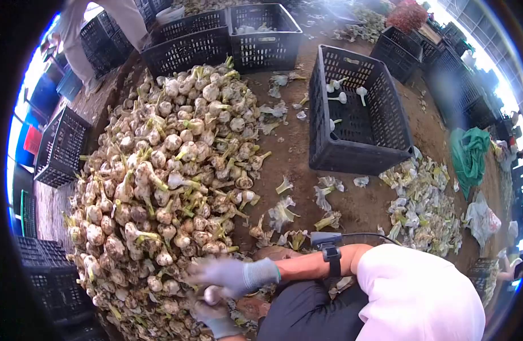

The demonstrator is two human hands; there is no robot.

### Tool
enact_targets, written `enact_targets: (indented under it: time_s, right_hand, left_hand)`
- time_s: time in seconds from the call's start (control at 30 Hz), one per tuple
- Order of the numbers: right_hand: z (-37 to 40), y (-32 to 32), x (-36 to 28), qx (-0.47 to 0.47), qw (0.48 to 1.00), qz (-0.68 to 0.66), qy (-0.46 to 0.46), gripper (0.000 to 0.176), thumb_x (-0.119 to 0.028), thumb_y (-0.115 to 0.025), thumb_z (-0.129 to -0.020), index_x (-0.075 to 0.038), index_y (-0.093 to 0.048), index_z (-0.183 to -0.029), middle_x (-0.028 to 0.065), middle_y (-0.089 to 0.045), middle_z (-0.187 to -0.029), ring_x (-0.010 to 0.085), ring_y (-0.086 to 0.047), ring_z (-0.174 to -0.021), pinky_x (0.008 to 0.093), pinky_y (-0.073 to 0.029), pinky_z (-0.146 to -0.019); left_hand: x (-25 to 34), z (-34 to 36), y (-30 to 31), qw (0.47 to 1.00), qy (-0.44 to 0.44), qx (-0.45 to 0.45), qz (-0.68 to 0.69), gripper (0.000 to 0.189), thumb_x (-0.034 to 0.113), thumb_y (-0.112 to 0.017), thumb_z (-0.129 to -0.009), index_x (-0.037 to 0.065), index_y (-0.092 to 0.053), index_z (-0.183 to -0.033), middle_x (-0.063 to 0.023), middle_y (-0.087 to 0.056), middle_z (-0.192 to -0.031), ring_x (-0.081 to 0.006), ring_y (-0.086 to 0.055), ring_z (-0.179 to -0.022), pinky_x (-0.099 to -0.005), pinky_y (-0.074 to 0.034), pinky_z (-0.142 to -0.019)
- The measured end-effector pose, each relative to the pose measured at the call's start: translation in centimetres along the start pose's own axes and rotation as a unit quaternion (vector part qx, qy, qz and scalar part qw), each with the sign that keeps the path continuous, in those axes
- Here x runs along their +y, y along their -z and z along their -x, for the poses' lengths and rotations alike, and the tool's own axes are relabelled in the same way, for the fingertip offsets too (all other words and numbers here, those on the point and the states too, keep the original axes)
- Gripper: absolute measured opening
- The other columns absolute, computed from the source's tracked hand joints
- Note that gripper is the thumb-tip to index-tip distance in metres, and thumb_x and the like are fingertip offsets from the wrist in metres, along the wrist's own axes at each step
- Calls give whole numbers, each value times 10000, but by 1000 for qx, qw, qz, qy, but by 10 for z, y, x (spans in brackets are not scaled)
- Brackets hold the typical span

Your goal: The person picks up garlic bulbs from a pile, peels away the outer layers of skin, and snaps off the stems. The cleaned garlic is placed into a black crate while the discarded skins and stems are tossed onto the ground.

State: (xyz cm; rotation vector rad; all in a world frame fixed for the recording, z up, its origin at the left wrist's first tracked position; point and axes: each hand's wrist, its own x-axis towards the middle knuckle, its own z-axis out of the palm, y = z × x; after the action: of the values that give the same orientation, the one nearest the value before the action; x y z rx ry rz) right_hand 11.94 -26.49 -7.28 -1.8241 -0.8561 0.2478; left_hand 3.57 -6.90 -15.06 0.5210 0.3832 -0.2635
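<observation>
Step in hand, judged from the frame: one bulb worked between two gloved hands at the near edge of the garlic pile [170, 170], which lies on the dirt floor [298, 153].
- Right hand [236, 275]: grey glove, a black wrist device [331, 252] behind it, fingers stretched out flat over the bulb. It is motion-blurred, so I cannot tell whether it grips anything.
- Left hand [216, 318]: grey glove, below the right, fingers curled up around the bulb from underneath.
- Garlic bulb [212, 294]: pale, between the two hands, just off the pile's edge and above the person's dark trouser leg.
- To do it well (judgement): keep the bulb seated in the lower palm and let the upper hand do the stripping. Pull skins away from the pile so that waste and stock stay apart. Take bulbs from the near edge so that the heap does not slide.

Containers:
- Large black crate [358, 113], right of the pile, open side towards the camera: a few white cleaned bulbs [344, 96], otherwise bare mesh.
- Two black crates beyond the pile: the right one [264, 40] shows pale pieces at its top, while the contents of the left one [185, 48] are hidden.
- Black crate [59, 148] at the pile's left edge: contents not visible.
- Further crates [398, 54] at upper right: too far away to read.
- Loose husk scraps [420, 204] heaped on the floor beside the large crate, not contained.
</observation>
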Motion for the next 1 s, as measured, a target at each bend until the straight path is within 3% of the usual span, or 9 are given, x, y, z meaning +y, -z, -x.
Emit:
enact_targets:
  time_s: [0.03, 0.13, 0.23, 0.3, 0.37, 0.5, 0.63, 0.77, 1.0]
  right_hand:
    - [12, -6, -2, -97, 994, -22, -55, 638, 44, -514, -661, -96, -523, -1283, 146, -592, -1069, 284, -538, -1052, 406, -461, -882]
    - [33, 24, 26, 60, 994, -90, -17, 582, 43, -556, -614, -108, -598, -1174, 110, -585, -998, 315, -528, -978, 415, -446, -850]
    - [60, 159, 6, 238, 939, 248, 23, 285, -3, -557, -653, -43, -624, -928, 109, -566, -869, 197, -544, -880, 329, -465, -712]
    - [62, 222, -28, 196, 643, 616, -411, 329, -65, -621, -723, -48, -613, -1051, 100, -582, -1044, 182, -558, -947, 306, -474, -700]
    - [90, 262, -31, 295, 535, 762, -215, 307, -107, -644, -755, -29, -619, -1051, 133, -591, -1159, 229, -556, -1089, 335, -482, -822]
    - [50, 197, 21, 217, 931, 286, -73, 279, -154, -615, -830, -72, -643, -1096, 126, -649, -1110, 258, -588, -1076, 393, -470, -928]
    - [4, 109, 124, 18, 915, 293, -278, 390, -155, -595, -845, -54, -547, -1218, 189, -640, -1053, 306, -635, -961, 410, -500, -822]
    - [-5, 96, 103, 26, 934, 284, -214, 301, -109, -604, -816, -24, -609, -1104, 216, -645, -979, 303, -646, -914, 373, -497, -774]
    - [-34, 64, 18, -137, 925, -297, -195, 318, -113, -628, -824, 19, -610, -1112, 52, -655, -928, 99, -604, -801, 244, -487, -716]
  left_hand:
    - [-24, -2, -66, 965, -63, 238, -92, 527, 481, -417, -956, 52, -504, -1251, -102, -568, -1174, -229, -557, -1059, -349, -477, -891]
    - [-21, 4, -105, 992, 20, 85, -86, 732, 596, -348, -924, -3, -399, -1341, -198, -465, -1329, -317, -455, -1209, -488, -321, -1054]
    - [-4, 12, -124, 995, 28, 4, -96, 669, 528, -310, -961, -11, -407, -1344, -226, -492, -1292, -320, -497, -1173, -502, -364, -1023]
    - [-6, 16, -99, 954, -115, 95, -262, 545, 435, -351, -972, -7, -516, -1245, -178, -594, -1159, -301, -587, -1043, -498, -447, -936]
    - [-13, 5, -60, 966, -71, 231, -97, 324, 323, -498, -941, 27, -611, -1009, -101, -638, -939, -239, -611, -864, -390, -503, -789]
    - [-29, 0, -63, 975, -29, 215, -47, 285, 280, -507, -938, 97, -497, -720, -50, -525, -627, -200, -520, -605, -359, -460, -599]
    - [-25, 10, -65, 976, -42, 183, -109, 231, 326, -489, -946, 144, -535, -810, -40, -559, -665, -204, -552, -640, -346, -433, -585]
    - [-16, 19, -74, 951, -21, 177, -250, 422, 317, -487, -949, 11, -495, -1238, -91, -608, -1057, -192, -623, -839, -310, -502, -680]
    - [1, 1, -87, 987, -5, 31, -160, 556, 223, -673, -832, 55, -444, -1309, -79, -625, -1033, -186, -632, -879, -309, -558, -682]
